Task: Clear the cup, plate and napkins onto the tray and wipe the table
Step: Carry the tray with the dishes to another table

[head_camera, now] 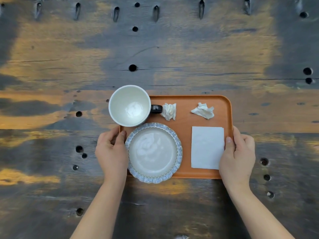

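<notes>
Head view: both hands grip the tray (186, 99) by its short edges.

The tray (186, 100) is crowded: cup (129, 106) at its far left corner, plate (153, 152) near left, two crumpled napkins (170, 111) along the far edge, flat napkin (207, 147) near right. The left hand (111, 150) and right hand (237, 152) occupy both short edges. Bare strips of tray run between plate and flat napkin. The table (172, 49) beyond the tray lies open.
</notes>
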